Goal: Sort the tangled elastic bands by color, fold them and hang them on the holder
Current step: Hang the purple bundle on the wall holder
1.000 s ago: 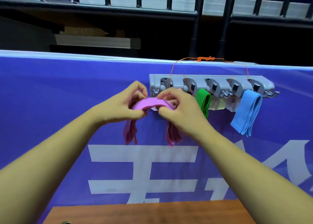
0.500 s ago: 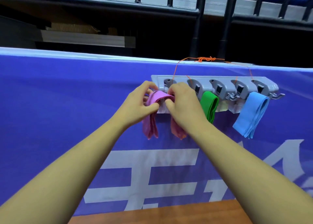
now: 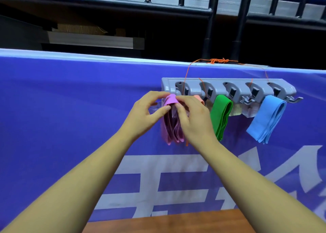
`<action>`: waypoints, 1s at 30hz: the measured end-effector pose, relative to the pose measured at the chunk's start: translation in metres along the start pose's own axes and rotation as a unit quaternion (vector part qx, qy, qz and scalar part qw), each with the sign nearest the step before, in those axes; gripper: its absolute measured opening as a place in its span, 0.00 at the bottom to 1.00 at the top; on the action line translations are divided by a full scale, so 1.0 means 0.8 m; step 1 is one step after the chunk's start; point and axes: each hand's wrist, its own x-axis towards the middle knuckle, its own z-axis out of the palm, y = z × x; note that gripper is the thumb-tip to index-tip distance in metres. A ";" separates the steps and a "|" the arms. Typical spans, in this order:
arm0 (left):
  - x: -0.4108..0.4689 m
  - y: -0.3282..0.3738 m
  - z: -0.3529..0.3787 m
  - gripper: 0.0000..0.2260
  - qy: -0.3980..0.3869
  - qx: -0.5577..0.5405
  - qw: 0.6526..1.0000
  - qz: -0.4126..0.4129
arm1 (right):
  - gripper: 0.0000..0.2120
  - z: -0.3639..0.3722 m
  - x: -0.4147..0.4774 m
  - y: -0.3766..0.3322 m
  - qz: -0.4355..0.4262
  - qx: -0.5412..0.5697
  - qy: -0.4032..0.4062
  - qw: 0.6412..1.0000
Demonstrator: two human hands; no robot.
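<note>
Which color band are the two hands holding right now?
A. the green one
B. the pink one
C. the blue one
B: the fingers of the left hand and the right hand pinch the folded pink band at the left end of the grey holder, while the green band and the blue band hang untouched further right.
</note>
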 end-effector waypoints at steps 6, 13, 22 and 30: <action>-0.010 0.004 0.018 0.12 0.044 -0.029 0.999 -0.010 | 0.12 -0.004 -0.002 -0.007 0.088 0.119 -0.011 0.989; -0.013 0.014 0.025 0.13 0.087 0.007 0.996 -0.027 | 0.12 -0.004 -0.005 0.001 0.074 0.091 0.000 0.993; -0.017 0.020 0.030 0.11 0.121 0.034 0.992 -0.019 | 0.12 -0.003 -0.006 -0.004 0.076 0.110 0.004 0.991; -0.020 0.025 0.029 0.10 0.126 -0.011 0.991 -0.030 | 0.12 -0.001 -0.007 0.005 0.074 0.128 0.020 0.989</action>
